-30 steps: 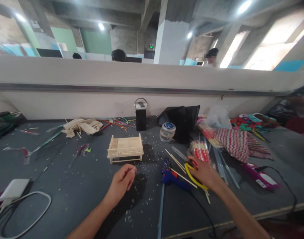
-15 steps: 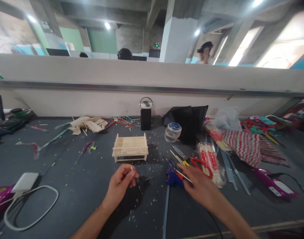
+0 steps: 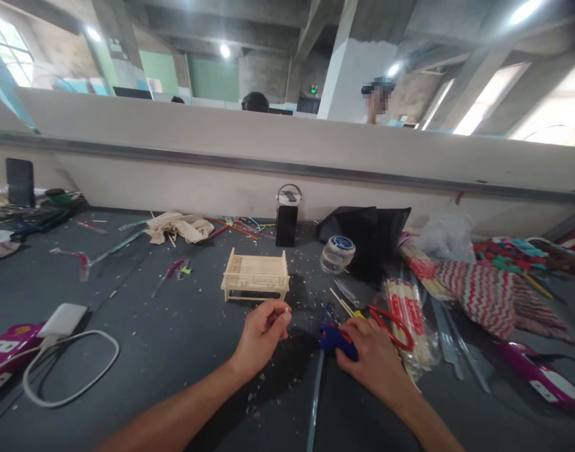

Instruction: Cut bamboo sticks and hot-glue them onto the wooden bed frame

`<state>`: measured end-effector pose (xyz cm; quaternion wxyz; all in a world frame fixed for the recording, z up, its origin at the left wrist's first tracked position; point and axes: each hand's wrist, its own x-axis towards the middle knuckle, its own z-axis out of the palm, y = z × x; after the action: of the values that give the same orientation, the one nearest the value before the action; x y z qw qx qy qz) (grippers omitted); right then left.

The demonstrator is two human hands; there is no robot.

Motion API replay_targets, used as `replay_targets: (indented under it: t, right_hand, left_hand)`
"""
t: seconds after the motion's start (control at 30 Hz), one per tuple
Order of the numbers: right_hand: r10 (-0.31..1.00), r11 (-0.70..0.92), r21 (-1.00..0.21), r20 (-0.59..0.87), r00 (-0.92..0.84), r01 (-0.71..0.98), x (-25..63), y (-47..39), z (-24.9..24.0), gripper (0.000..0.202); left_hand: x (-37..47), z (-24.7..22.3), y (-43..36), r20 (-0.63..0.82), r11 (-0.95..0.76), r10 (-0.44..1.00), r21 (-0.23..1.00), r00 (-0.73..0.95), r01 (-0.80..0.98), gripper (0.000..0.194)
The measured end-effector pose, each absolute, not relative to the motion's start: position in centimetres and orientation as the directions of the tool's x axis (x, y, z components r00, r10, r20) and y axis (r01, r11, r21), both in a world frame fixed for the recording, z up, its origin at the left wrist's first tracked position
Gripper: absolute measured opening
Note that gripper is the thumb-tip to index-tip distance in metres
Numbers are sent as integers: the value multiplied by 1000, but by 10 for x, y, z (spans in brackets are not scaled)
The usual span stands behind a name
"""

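Observation:
My left hand (image 3: 263,339) is closed in a pinch on a short piece of wooden stick (image 3: 287,310), of which only the tip shows. Just beyond it stands a small bed-like model (image 3: 255,276) built of thin wooden sticks, upright on the dark table. My right hand (image 3: 375,355) rests on a blue glue gun (image 3: 335,339) lying on the table, its fingers curled over the body. Beside that hand are red-handled scissors (image 3: 393,323) and a couple of loose wooden sticks (image 3: 341,302). My right palm hides part of the glue gun.
A clear jar with a blue lid (image 3: 338,253) stands before a black bag (image 3: 370,235). Packs of wooden sticks (image 3: 410,317) and striped cloth (image 3: 480,289) lie right. A phone (image 3: 286,226) leans against a bottle. At left is a white charger (image 3: 64,320) with its cable.
My right hand has come down onto the glue gun and closed around it. My left hand has shifted right with the stick piece. The view has turned slightly left.

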<state>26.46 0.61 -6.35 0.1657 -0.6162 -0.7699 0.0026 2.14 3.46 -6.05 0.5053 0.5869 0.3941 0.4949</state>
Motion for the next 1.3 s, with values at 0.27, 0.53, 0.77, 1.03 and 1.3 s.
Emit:
replay_targets:
  t: [0.27,0.53,0.77,1.03,1.3]
  right_hand:
    - [913,42,-994,77,401,97,295,7,-38,29]
    - [996,92,-956,93,10,-278,245,27,-8,17]
    - [988,141,-982,132,-76,126,204,21,-44,30]
    - [985,148,-958,122,-119,244,207,22,-52,41]
    - [981,127,-965,89,-171,228,203,21,-55,38]
  left_hand:
    - [-1,-65,42,124,-118,990,990,71,-81,16]
    - [5,-64,36,120,-111,989,988,87,-105,19]
    - [3,-64,39,61,-57,997,995,48,-85,21]
    - [1,-67,43,-47,48,999,997,15,-64,24]
    - [-3,-69,48,-102,100,995,992,-19,-78,24]
